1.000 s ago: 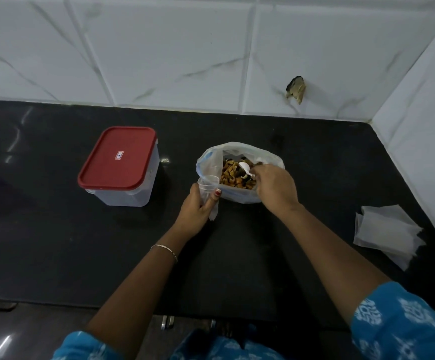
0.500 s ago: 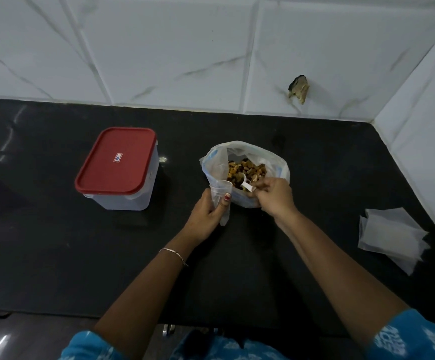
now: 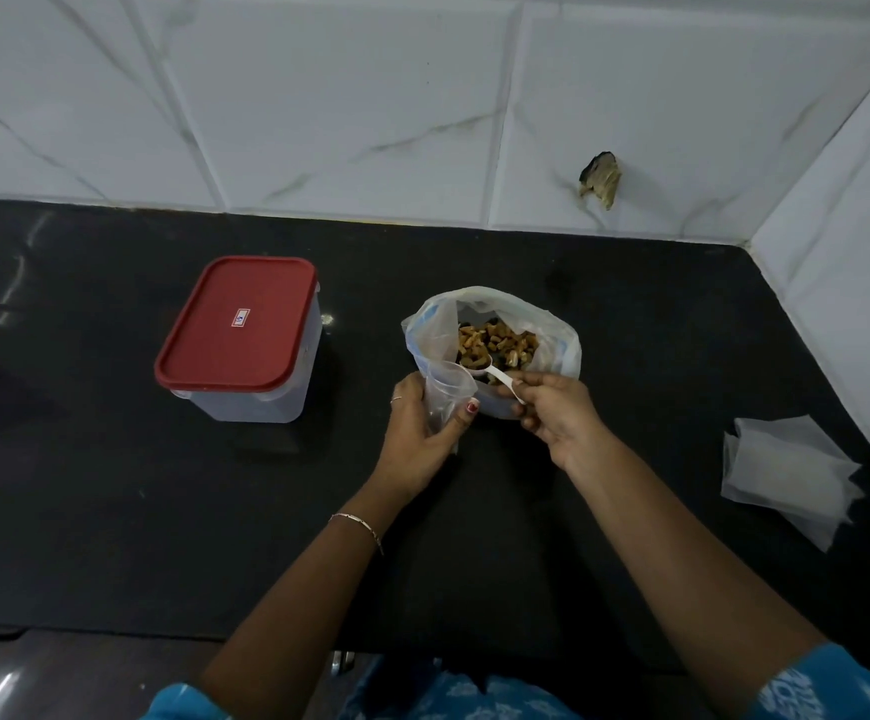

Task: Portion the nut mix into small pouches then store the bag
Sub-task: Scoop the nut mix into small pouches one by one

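Note:
A clear plastic bag [image 3: 432,324] of brown nut mix [image 3: 500,345] stands open on the black counter [image 3: 110,511]. My left hand [image 3: 417,439] grips a small clear pouch [image 3: 445,392], held upright with its mouth open, just left of the bag. My right hand [image 3: 557,413] pinches the handle of a white plastic spoon [image 3: 495,374]. The spoon's bowl carries some nuts and sits at the pouch's rim.
A clear plastic container with a red lid [image 3: 238,324] stands to the left of the bag. A loose stack of flat white pouches [image 3: 786,470] lies at the right near the tiled side wall. The counter's front edge runs below my forearms.
My right hand drew the spoon out of the nut mix and brought it leftward to the pouch mouth. My left hand kept hold of the pouch.

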Motion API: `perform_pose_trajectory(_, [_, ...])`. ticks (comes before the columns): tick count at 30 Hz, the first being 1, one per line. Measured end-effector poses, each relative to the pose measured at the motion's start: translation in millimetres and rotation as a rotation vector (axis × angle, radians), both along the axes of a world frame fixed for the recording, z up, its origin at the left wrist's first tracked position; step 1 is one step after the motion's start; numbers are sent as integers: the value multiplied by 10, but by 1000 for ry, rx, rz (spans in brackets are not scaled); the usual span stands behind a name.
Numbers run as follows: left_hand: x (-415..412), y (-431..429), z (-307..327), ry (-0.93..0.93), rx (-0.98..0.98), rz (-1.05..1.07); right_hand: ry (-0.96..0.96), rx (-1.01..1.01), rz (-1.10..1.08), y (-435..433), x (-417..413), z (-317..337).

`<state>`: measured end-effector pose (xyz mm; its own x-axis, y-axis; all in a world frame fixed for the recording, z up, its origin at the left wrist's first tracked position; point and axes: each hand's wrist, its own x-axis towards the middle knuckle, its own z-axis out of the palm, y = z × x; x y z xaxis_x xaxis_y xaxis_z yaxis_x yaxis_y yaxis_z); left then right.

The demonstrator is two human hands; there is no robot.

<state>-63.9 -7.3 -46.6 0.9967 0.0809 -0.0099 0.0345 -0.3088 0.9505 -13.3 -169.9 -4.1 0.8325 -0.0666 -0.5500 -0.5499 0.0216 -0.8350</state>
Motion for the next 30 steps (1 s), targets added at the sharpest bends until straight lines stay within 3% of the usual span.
perform_pose_trajectory(6, [-57, 12, 78, -50, 121, 69, -31, -29, -12, -78, -40, 130])
perform_pose_trajectory(11, [-84, 34, 215, -60, -51, 4, -52, -9, -10, -169, -59, 277])
perform_pose_trajectory(14, [-73, -1, 304, -97, -58, 16, -101, 21, -4, -218, -96, 419])
perform_pose_trajectory(23, [212, -46, 495, -102, 202, -55, -254, 57, 45, -345, -174, 824])
perform_pose_trajectory(30, [302, -174, 669, -187, 169, 0, -349, -141, 151, -321, -254, 1001])
